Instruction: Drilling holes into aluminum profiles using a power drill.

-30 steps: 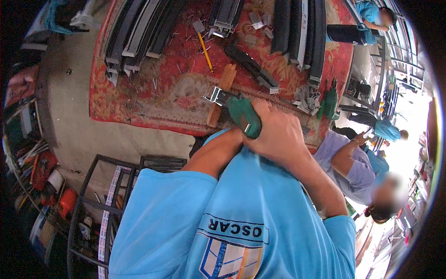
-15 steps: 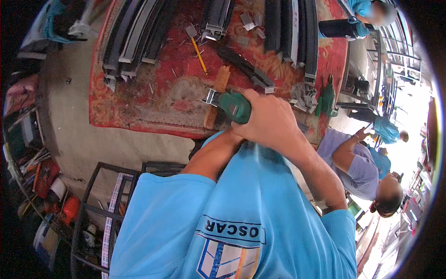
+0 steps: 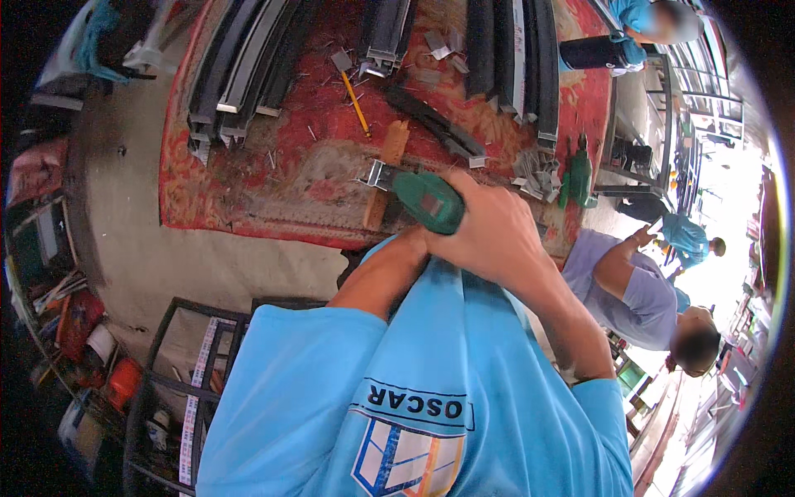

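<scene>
My right hand (image 3: 501, 236) grips a green power tool (image 3: 426, 199) near the front edge of a red patterned carpet (image 3: 190, 199). Its silver metal foot (image 3: 377, 174) points left, over a wooden block (image 3: 389, 145); whether they touch I cannot tell. My left hand (image 3: 414, 247) is mostly hidden under and beside my right hand, its fingers out of sight. Beyond lie a dark profile piece (image 3: 435, 124), a scraper-like tool with a yellow handle (image 3: 354, 103), scattered metal offcuts (image 3: 534, 174) and another green tool (image 3: 578, 170).
Bundles of long dark profiles (image 3: 248, 66) lie on the carpet's far side. A dark metal frame (image 3: 170, 373) and cluttered shelving (image 3: 74, 323) are at left. A co-worker in lavender (image 3: 629, 290) is close on my right; others in blue (image 3: 683, 240) stand beyond, among racks.
The green tool has shifted and turned slightly in my right hand, still near the wooden block. The view has moved a little, and the lavender-clad co-worker's head has shifted.
</scene>
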{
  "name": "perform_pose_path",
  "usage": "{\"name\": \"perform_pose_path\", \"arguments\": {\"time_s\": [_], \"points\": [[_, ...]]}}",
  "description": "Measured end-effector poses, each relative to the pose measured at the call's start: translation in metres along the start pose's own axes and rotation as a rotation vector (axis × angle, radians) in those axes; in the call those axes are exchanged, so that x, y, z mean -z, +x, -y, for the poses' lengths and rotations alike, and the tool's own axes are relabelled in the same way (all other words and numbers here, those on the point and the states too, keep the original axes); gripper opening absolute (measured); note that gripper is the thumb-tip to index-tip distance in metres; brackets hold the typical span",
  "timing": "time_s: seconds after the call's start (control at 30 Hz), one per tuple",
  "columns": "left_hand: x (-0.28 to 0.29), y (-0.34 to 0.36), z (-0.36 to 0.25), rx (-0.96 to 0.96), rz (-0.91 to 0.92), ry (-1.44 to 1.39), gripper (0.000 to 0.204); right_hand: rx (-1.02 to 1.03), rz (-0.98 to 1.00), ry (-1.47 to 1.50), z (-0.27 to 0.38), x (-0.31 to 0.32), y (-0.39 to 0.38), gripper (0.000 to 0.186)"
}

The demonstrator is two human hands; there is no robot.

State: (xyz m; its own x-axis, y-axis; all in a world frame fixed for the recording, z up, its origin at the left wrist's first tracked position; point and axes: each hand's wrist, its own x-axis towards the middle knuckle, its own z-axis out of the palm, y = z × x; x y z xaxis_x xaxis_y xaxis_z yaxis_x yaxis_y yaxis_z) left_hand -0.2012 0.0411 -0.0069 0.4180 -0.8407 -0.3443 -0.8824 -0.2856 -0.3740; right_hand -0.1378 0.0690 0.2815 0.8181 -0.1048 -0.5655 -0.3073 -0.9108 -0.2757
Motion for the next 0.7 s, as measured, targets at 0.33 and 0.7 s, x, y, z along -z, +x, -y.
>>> {"name": "perform_pose_path", "arguments": {"time_s": [0.33,0.7], "points": [[-0.001,-0.002,0.010,0.008,0.009,-0.193,0.016,-0.042,-0.006,0.109,-0.010,-0.010,-0.021,0.063],[-0.003,-0.008,0.014,-0.005,0.033,-0.399,0.016,-0.035,0.000,0.072,-0.011,-0.023,-0.020,0.055]]}}
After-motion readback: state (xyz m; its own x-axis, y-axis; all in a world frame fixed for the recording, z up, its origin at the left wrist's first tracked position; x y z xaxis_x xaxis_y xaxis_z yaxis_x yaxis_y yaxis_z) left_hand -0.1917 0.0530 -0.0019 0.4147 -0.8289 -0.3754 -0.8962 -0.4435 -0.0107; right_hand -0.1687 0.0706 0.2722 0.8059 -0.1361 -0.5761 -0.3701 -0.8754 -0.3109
